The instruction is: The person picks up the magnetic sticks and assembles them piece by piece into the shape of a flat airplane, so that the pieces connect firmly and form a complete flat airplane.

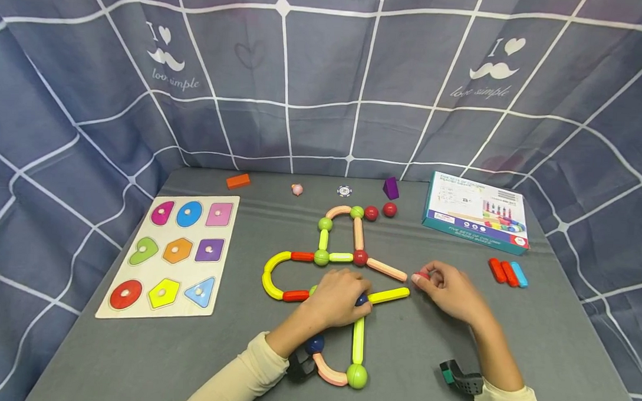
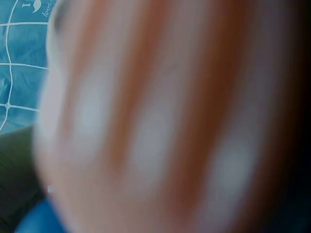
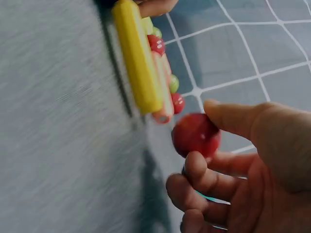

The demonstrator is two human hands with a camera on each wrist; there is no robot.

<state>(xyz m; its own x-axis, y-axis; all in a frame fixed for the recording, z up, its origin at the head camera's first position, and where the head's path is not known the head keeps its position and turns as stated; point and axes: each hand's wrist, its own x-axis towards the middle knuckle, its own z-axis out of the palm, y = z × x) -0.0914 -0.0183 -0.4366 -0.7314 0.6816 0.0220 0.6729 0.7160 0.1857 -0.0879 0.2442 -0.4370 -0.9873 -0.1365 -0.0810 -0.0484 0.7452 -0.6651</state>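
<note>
Between thumb and fingertips, my right hand (image 1: 453, 290) pinches a red ball (image 3: 197, 135), just off the free ends of a yellow stick (image 1: 389, 295) and a peach stick (image 1: 386, 269). My left hand (image 1: 334, 298) lies over the middle of the stick-and-ball figure, thumb and fingers round a blue ball (image 1: 362, 299) where the yellow stick joins. In the left wrist view blurred fingers (image 2: 146, 121) hide most of the scene. Above the left hand, a red ball (image 1: 360, 258) links peach sticks and a lime stick (image 1: 341, 257). Below it, a lime stick (image 1: 358, 340) runs down to a green ball (image 1: 357, 376).
Two loose red balls (image 1: 389, 209) lie beside the figure's top. Left stands a shape puzzle board (image 1: 225, 280); at back right, a boxed bead set (image 1: 477, 212). Red and blue pieces (image 1: 510, 273) lie right. An orange block (image 1: 238, 181) and purple prism (image 1: 391, 188) sit at the back.
</note>
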